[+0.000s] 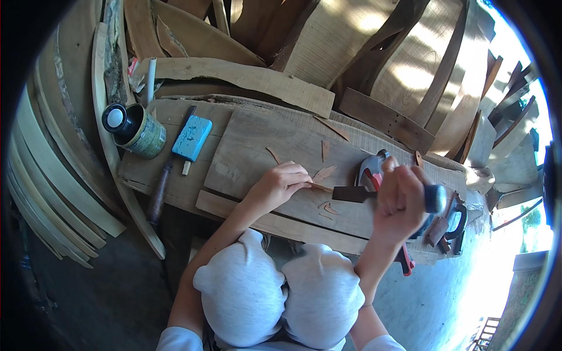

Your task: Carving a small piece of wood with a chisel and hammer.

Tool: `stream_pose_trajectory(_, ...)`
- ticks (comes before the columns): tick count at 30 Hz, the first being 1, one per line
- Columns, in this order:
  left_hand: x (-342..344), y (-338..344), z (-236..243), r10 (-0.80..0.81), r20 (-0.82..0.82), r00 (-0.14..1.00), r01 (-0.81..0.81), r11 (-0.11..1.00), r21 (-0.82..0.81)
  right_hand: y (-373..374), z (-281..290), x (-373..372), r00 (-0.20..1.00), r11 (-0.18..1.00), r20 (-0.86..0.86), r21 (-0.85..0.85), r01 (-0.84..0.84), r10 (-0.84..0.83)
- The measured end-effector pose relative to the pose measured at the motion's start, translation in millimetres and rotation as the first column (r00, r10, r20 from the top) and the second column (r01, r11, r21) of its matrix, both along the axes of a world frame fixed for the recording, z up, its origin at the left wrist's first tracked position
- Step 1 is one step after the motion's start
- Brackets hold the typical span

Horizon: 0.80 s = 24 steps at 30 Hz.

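My left hand (283, 184) pinches a thin strip of brown wood (321, 187) flat over the workbench board. My right hand (401, 202) is closed around the handle of a chisel (350, 194), whose broad dark blade points left. The blade lies close to the free end of the strip; I cannot tell if they touch. The handle's dark blue butt (435, 199) sticks out on the right of my fist. Wood shavings (329, 208) and a splintered flake (324, 173) lie on the board around the strip.
At the bench's left are an open can (146, 137) with a black-capped bottle, a blue block (192, 138) and a wooden-handled tool (160, 187). A red-handled tool (405, 261) and a dark curved metal piece (459, 221) lie right. Planks (228, 73) lean behind.
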<state>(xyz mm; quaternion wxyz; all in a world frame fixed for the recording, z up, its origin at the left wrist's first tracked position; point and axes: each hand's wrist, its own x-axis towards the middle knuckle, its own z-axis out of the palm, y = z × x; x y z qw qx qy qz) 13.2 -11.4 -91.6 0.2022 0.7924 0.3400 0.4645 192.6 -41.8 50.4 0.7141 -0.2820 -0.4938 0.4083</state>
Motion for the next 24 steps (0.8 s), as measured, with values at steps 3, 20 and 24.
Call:
stream_pose_trajectory(3,4,1,1,-0.016,0.006,1.000,0.016,1.000,-0.001,-6,18,22,1.000,0.983,0.013,0.184,0.017,-0.020)
stream_pose_trajectory(20,0,-1,-2,-0.022,0.000,1.000,0.022,1.000,0.013,3,10,-7,0.994,0.990,0.005,0.089,0.109,-0.110)
stream_pose_trajectory(24,-1,-1,0,-0.024,-0.012,1.000,0.025,1.000,0.020,11,1,-8,1.000,1.000,0.016,0.016,0.000,0.000)
